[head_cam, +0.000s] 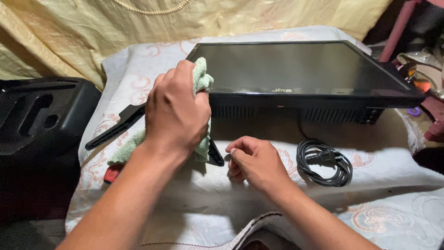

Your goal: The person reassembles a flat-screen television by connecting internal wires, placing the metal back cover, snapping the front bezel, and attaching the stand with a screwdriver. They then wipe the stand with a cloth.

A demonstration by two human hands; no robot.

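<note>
A black flat-screen television (296,69) lies face up on a white patterned cloth (397,162). My left hand (178,111) grips a pale green rag (201,78) and presses it against the set's near left corner. Under that hand a black V-shaped stand foot (115,127) pokes out to the left, with another tip by my wrist. My right hand (252,159) rests on the cloth in front of the set, fingers loosely curled, holding nothing. A coiled black power cord with plug (323,162) lies just right of it.
A black moulded plastic case (37,120) sits at the left. Yellow fabric (138,23) hangs behind. Cluttered items (423,78) crowd the right edge. A small red object (111,173) peeks out under the rag.
</note>
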